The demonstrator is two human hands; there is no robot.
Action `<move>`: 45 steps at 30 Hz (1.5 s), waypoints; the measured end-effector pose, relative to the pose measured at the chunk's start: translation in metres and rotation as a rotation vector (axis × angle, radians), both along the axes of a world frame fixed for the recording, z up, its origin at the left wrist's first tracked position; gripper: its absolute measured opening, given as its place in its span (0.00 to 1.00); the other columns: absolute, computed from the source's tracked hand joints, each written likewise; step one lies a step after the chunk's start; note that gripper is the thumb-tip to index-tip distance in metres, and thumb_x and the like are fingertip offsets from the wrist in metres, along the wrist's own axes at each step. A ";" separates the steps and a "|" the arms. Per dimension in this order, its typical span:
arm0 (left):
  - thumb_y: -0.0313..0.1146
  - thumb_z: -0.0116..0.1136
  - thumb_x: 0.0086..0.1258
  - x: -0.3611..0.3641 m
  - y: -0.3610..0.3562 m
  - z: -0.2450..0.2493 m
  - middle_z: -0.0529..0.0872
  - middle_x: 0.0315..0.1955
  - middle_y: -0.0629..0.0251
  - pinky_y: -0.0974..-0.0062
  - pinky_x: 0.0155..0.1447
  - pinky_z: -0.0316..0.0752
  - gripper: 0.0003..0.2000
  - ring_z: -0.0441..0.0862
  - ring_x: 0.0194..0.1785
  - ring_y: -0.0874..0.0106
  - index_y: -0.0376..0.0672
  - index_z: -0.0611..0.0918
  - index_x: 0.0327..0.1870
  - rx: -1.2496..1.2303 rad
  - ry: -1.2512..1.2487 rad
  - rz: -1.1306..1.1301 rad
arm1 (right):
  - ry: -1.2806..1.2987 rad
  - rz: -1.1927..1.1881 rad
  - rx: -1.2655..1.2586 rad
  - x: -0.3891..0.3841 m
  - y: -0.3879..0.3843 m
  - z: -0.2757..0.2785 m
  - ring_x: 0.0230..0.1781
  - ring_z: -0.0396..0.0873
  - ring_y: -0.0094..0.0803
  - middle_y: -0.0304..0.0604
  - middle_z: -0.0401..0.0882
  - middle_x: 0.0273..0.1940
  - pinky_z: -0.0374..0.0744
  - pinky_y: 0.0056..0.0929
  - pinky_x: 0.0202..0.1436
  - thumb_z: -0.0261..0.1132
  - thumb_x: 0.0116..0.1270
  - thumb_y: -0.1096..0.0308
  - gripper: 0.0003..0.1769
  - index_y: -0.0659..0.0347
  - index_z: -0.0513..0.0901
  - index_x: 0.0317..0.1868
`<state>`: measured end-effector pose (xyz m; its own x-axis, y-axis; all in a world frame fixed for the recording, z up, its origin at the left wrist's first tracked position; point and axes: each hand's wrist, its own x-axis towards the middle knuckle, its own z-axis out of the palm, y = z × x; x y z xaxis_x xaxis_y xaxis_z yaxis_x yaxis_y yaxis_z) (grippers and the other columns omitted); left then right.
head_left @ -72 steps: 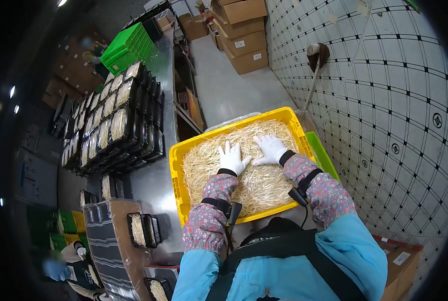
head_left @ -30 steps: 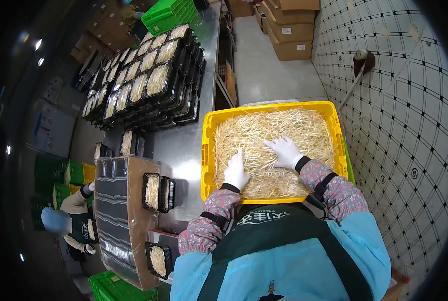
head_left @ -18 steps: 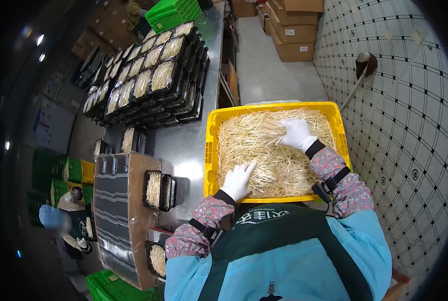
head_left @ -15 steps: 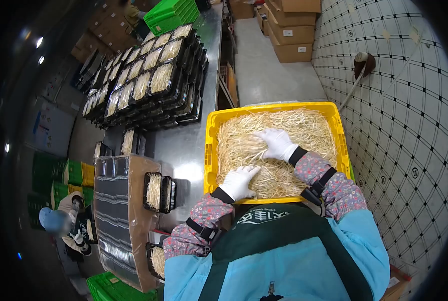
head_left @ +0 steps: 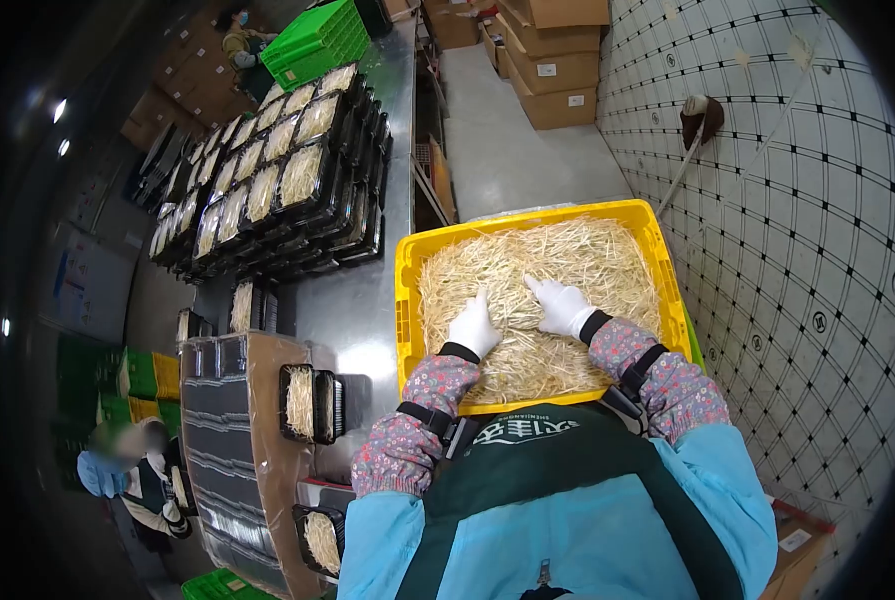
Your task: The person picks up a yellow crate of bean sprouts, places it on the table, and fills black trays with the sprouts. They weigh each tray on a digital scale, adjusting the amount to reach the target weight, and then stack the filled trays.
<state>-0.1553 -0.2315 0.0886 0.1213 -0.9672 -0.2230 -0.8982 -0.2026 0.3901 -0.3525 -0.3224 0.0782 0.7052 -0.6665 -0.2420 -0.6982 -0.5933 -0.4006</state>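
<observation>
A yellow crate [head_left: 404,330] in front of me is heaped with thin, pale, sprout-like stalks [head_left: 567,250]. Both my hands wear white gloves and work in the middle of the heap, close together with a tuft of stalks between them. My left hand [head_left: 474,328] has one finger pointing up; its other fingers are curled into the stalks and partly hidden. My right hand [head_left: 564,308] comes in from the right, one finger stretched toward the left hand, the rest bent down into the stalks.
Left of the crate, a metal table [head_left: 357,310] bears stacked black trays [head_left: 297,185] of stalks, a carton of black trays [head_left: 217,440] and a filled tray [head_left: 302,400]. Green crates [head_left: 315,45] stand behind. Two other people are at left. Cardboard boxes [head_left: 557,85] stand beyond.
My left hand has moved up and inward from the crate's near left, closer to my right hand. My right hand has shifted slightly down, its fingers bending into the stalks. The view has shifted a little.
</observation>
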 end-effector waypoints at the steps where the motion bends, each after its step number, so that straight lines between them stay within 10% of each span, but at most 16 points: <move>1: 0.34 0.70 0.51 0.002 -0.002 -0.003 0.80 0.49 0.47 0.56 0.53 0.78 0.33 0.83 0.49 0.49 0.39 0.69 0.61 0.025 -0.036 -0.030 | -0.104 -0.003 -0.132 -0.004 0.004 -0.005 0.46 0.83 0.47 0.51 0.83 0.45 0.81 0.43 0.48 0.70 0.51 0.65 0.35 0.61 0.73 0.62; 3: 0.31 0.59 0.59 0.004 0.003 -0.009 0.85 0.37 0.49 0.55 0.47 0.78 0.12 0.85 0.43 0.50 0.40 0.76 0.43 -0.047 -0.080 -0.074 | -0.109 0.032 -0.167 -0.015 -0.005 -0.012 0.45 0.83 0.46 0.50 0.83 0.44 0.81 0.42 0.48 0.70 0.51 0.64 0.29 0.59 0.77 0.55; 6: 0.29 0.58 0.58 0.014 0.015 -0.011 0.84 0.37 0.50 0.54 0.46 0.78 0.14 0.85 0.42 0.51 0.41 0.75 0.46 -0.141 -0.097 -0.169 | -0.172 -0.061 -0.188 -0.040 -0.027 -0.008 0.44 0.84 0.44 0.46 0.85 0.41 0.81 0.40 0.48 0.68 0.53 0.62 0.17 0.53 0.82 0.44; 10: 0.25 0.57 0.57 0.020 0.028 -0.014 0.82 0.42 0.56 0.55 0.42 0.78 0.18 0.83 0.41 0.54 0.44 0.76 0.50 -0.302 -0.121 -0.262 | -0.056 -0.266 -0.084 -0.045 -0.050 0.067 0.51 0.82 0.46 0.51 0.84 0.49 0.79 0.41 0.55 0.70 0.52 0.57 0.32 0.55 0.79 0.59; 15: 0.36 0.74 0.47 -0.002 0.027 0.022 0.74 0.63 0.54 0.61 0.67 0.69 0.43 0.69 0.66 0.54 0.43 0.69 0.69 -0.143 -0.036 -0.147 | -0.079 -0.022 0.005 0.013 -0.031 0.035 0.63 0.74 0.48 0.55 0.73 0.64 0.75 0.42 0.64 0.72 0.51 0.37 0.51 0.57 0.67 0.71; 22: 0.40 0.70 0.56 0.041 0.082 0.020 0.71 0.67 0.50 0.61 0.74 0.61 0.31 0.65 0.71 0.53 0.41 0.78 0.63 -0.185 0.285 0.117 | 0.061 0.062 -0.041 0.027 -0.035 0.030 0.73 0.60 0.57 0.59 0.53 0.76 0.62 0.46 0.75 0.72 0.44 0.27 0.70 0.63 0.52 0.77; 34: 0.36 0.66 0.64 -0.010 0.155 0.004 0.79 0.60 0.52 0.63 0.73 0.63 0.22 0.70 0.69 0.56 0.41 0.80 0.60 -0.392 0.403 0.362 | -0.276 0.091 -0.076 0.047 0.016 0.006 0.53 0.79 0.52 0.57 0.81 0.51 0.77 0.41 0.59 0.78 0.47 0.47 0.45 0.66 0.76 0.61; 45: 0.34 0.61 0.67 -0.068 0.219 0.017 0.76 0.63 0.53 0.61 0.74 0.62 0.21 0.67 0.70 0.54 0.41 0.78 0.62 -0.468 0.473 0.611 | -0.709 -0.073 0.600 0.031 -0.051 0.018 0.64 0.74 0.38 0.52 0.74 0.64 0.70 0.32 0.67 0.71 0.64 0.67 0.36 0.73 0.67 0.68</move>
